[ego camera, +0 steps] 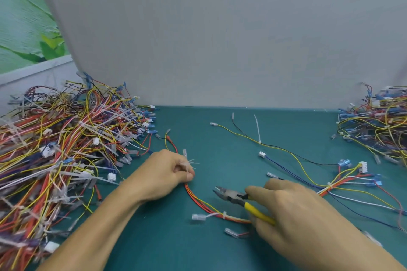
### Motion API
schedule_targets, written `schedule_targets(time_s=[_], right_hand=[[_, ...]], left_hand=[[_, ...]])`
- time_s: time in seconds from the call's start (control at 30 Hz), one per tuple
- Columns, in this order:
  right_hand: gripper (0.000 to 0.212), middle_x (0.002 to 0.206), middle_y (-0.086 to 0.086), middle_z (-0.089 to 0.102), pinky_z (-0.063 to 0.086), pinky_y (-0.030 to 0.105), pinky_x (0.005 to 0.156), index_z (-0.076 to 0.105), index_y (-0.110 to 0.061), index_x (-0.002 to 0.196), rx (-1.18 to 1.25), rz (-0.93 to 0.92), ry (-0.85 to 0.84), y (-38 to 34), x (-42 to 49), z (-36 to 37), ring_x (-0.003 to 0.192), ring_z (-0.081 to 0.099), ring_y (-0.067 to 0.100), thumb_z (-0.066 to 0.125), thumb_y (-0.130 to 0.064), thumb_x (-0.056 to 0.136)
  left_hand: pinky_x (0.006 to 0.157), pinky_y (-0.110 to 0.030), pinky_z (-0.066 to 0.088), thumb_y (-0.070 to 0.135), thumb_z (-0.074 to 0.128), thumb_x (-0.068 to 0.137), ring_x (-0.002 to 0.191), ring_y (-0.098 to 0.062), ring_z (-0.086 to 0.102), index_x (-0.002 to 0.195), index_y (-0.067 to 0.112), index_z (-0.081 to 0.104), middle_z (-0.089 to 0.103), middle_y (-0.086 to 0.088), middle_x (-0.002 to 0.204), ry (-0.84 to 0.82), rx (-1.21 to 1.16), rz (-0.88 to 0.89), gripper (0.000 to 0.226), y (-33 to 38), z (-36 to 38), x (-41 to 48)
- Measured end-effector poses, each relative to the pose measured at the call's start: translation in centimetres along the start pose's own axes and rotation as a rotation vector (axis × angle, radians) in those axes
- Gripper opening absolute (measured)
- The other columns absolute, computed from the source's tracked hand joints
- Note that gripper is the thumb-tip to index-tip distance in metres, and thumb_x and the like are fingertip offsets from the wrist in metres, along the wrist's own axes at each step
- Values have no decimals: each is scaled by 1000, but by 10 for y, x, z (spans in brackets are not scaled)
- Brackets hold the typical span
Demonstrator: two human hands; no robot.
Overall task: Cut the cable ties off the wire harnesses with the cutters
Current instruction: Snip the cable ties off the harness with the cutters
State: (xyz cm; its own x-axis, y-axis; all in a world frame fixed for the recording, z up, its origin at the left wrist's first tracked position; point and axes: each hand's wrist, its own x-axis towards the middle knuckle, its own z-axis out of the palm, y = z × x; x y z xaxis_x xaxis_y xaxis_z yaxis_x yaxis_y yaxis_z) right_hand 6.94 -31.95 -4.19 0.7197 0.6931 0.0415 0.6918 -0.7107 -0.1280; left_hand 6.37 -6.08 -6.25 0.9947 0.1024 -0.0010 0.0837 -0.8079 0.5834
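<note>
Harness near front middle of table. My left hand pinches its wires, tie ends sticking out at fingertips. Right hand grips cutters, jaws slightly apart, holding nothing. I judge cutting is in progress: next tie is just below blades, and I must catch strap only, not wires.

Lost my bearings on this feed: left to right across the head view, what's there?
Left wire pile → left hand pinching harness → cutters → right hand → right wire pile.

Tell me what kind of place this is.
Probably a wire-harness workbench: a heap of multicoloured cable-tied harnesses on a teal mat, grey partition board behind, yellow-handled cutters in the right hand.
</note>
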Motion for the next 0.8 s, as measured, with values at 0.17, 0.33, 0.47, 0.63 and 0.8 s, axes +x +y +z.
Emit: schedule_targets(time_s=[0.17, 0.33, 0.47, 0.63, 0.8], right_hand=[[29, 80, -3, 42, 34, 33, 57, 43, -21, 83, -45, 91, 32, -22, 12, -2, 82, 46, 26, 41, -50, 84], [32, 74, -1, 37, 18, 28, 46, 38, -18, 75, -123, 162, 0, -32, 14, -5, 74, 40, 30, 42, -49, 84], [35, 69, -2, 33, 18, 27, 46, 30, -17, 67, -141, 201, -44, -35, 13, -5, 68, 38, 31, 45, -45, 83], [31, 69, -3, 32, 18, 27, 46, 30, -18, 66, -142, 234, -73, -37, 16, -4, 57, 30, 22, 48, -39, 81], [34, 68, -2, 31, 17, 27, 46, 28, -18, 66, -113, 239, -49, -38, 19, 0, 52, 25, 18, 49, -40, 82]], left_hand=[[79, -36, 48, 27, 67, 85, 76, -20, 62, 80, 16, 73, 68, -11, 82, -116, -121, 132, 14, 12, 14, -3], [48, -10, 33, 21, 63, 91, 45, 0, 42, 83, 6, 71, 54, 14, 51, -103, -278, 108, 20, 12, 15, -1], [44, -8, 28, 21, 63, 91, 40, 3, 37, 75, 9, 68, 45, 16, 42, -101, -265, 104, 21, 11, 17, 1], [47, -9, 30, 25, 64, 91, 43, 3, 39, 76, 11, 70, 48, 17, 45, -95, -241, 94, 21, 9, 18, 2], [54, -14, 33, 29, 65, 89, 51, 2, 42, 77, 13, 71, 52, 15, 52, -84, -199, 82, 21, 7, 20, 3]])
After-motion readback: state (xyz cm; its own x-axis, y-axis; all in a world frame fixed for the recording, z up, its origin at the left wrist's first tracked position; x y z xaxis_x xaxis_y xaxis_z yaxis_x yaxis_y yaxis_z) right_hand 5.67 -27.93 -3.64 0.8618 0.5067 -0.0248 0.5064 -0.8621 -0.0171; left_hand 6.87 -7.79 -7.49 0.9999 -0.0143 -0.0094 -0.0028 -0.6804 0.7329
